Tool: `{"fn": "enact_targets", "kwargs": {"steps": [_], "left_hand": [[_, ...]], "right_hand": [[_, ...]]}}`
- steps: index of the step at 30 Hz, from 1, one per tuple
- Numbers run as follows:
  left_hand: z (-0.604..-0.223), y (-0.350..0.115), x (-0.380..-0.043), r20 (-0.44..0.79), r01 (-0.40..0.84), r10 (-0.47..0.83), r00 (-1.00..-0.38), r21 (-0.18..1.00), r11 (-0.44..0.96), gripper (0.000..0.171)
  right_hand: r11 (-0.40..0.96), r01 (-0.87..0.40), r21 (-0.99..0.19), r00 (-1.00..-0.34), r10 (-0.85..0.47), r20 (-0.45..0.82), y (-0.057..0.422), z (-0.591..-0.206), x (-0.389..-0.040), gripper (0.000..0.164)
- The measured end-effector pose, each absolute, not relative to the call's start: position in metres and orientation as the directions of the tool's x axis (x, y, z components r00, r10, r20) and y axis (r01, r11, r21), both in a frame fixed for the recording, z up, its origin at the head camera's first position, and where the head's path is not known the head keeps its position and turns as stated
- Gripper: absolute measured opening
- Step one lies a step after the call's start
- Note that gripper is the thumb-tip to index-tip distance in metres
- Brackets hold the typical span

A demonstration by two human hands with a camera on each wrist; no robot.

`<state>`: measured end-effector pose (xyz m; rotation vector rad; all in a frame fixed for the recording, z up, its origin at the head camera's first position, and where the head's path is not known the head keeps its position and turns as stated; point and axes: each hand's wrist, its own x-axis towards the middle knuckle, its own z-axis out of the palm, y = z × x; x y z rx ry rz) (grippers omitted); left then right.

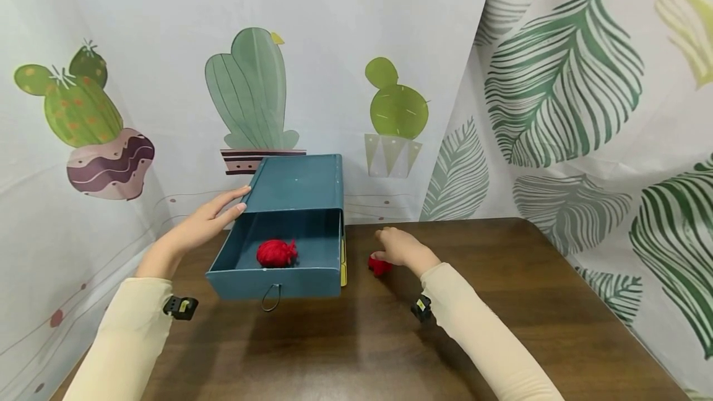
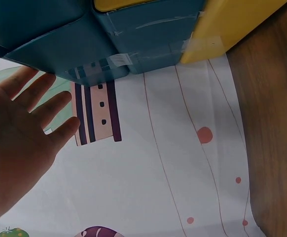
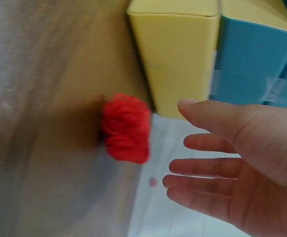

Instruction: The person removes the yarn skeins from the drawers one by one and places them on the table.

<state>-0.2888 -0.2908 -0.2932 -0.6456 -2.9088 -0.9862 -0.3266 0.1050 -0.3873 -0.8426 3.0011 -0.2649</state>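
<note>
A blue drawer box (image 1: 298, 184) stands against the wall with its top drawer (image 1: 245, 284) pulled out. In that drawer lies a bundle of red yarn (image 1: 275, 254). My left hand (image 1: 206, 223) rests on the box's left upper edge, its fingers spread and straight, as the left wrist view also shows. On the table right of the box is a second red yarn bundle (image 3: 127, 129). Over it hovers my right hand (image 1: 405, 249), which partly hides it in the head view. In the right wrist view the fingers are extended and apart from the yarn.
Below the top drawer, yellow lower parts (image 3: 175, 59) of the box show at its right side. A small loop handle (image 1: 271, 297) hangs on the drawer front. The brown wooden table (image 1: 501, 277) meets a wall cloth (image 1: 334, 48) printed with cacti and leaves.
</note>
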Motion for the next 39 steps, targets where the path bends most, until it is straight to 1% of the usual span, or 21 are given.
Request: {"fn": "enact_targets", "kwargs": {"steps": [2,7,14,17,22,27,30,33,35,39], "left_hand": [[-0.293,-0.291,-0.289,0.135,0.385,0.382,-0.914,0.581,0.717,0.061],[-0.292,-0.290,-0.288,0.141,0.391,0.385,-0.912,0.580,0.714,0.060],[-0.293,-0.290,-0.289,0.139,0.390,0.384,-0.913,0.578,0.717,0.060],[-0.293,-0.290,-0.289,0.138,0.390,0.385,-0.913,0.580,0.716,0.060],[-0.293,-0.290,-0.289,0.145,0.394,0.386,-0.911,0.580,0.713,0.060],[-0.294,-0.290,-0.289,0.144,0.395,0.387,-0.911,0.581,0.712,0.060],[-0.295,-0.290,-0.290,0.143,0.391,0.384,-0.912,0.581,0.713,0.060],[-0.296,-0.291,-0.291,0.145,0.391,0.382,-0.913,0.583,0.712,0.060],[-0.296,-0.291,-0.292,0.147,0.392,0.382,-0.912,0.584,0.711,0.060],[-0.298,-0.292,-0.292,0.152,0.394,0.381,-0.912,0.582,0.712,0.060]], "right_hand": [[0.833,-0.523,-0.181,-0.851,-0.522,0.056,0.107,-0.380,-0.326,0.044],[0.809,-0.549,-0.209,-0.836,-0.533,0.130,0.109,-0.359,-0.325,0.040],[0.786,-0.593,-0.173,-0.797,-0.542,0.267,0.108,-0.315,-0.313,0.040],[0.774,-0.616,-0.149,-0.769,-0.548,0.330,0.105,-0.297,-0.307,0.041],[0.739,-0.667,-0.091,-0.700,-0.580,0.417,0.094,-0.272,-0.293,0.039],[0.708,-0.705,-0.043,-0.644,-0.613,0.458,0.080,-0.250,-0.275,0.040],[0.672,-0.740,-0.021,-0.594,-0.639,0.489,0.070,-0.241,-0.266,0.040],[0.620,-0.785,0.011,-0.530,-0.680,0.506,0.059,-0.234,-0.258,0.039],[0.568,-0.822,0.029,-0.476,-0.715,0.511,0.053,-0.232,-0.253,0.037],[0.465,-0.884,0.046,-0.386,-0.782,0.490,0.040,-0.234,-0.246,0.036]]}}
